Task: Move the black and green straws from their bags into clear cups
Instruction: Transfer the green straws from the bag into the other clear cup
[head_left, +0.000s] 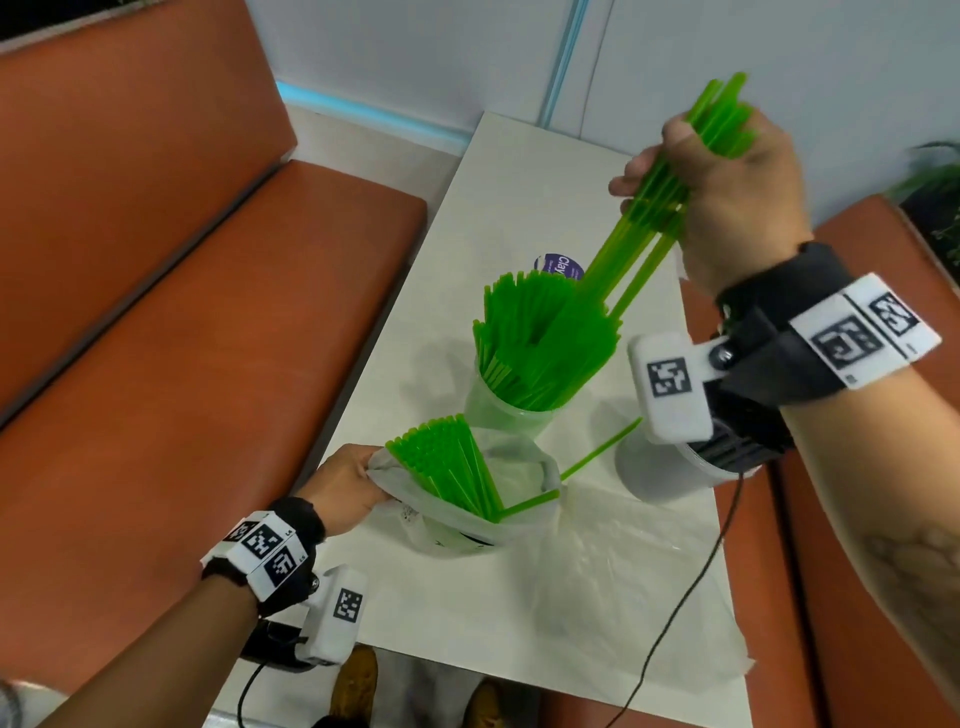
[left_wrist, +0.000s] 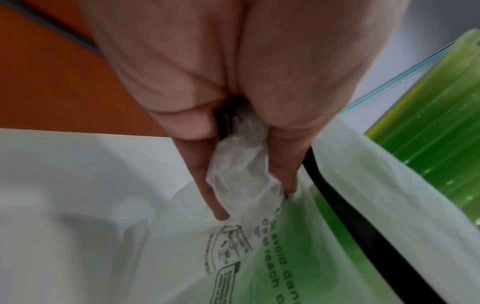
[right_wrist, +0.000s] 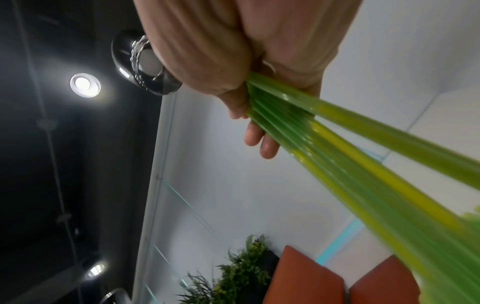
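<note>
My right hand (head_left: 722, 187) grips a bunch of green straws (head_left: 660, 208) raised above the table; their lower ends point down into a clear cup (head_left: 498, 405) crammed with green straws (head_left: 540, 338). In the right wrist view the bunch (right_wrist: 337, 148) runs from my fist toward the lower right. My left hand (head_left: 348, 483) pinches the rim of a translucent plastic bag (head_left: 467, 525) that holds more green straws (head_left: 447, 467); the left wrist view shows the bag's gathered edge (left_wrist: 239, 168) between my fingers (left_wrist: 207, 185). A second clear cup (head_left: 670, 478) with black straws stands at the right, partly hidden by my wrist camera.
One loose green straw (head_left: 597, 452) sticks out from the bag toward the right cup. A flat empty plastic bag (head_left: 623, 587) lies on the white table (head_left: 519, 197). Orange benches (head_left: 182, 364) flank the table. A cable (head_left: 691, 577) crosses its right edge.
</note>
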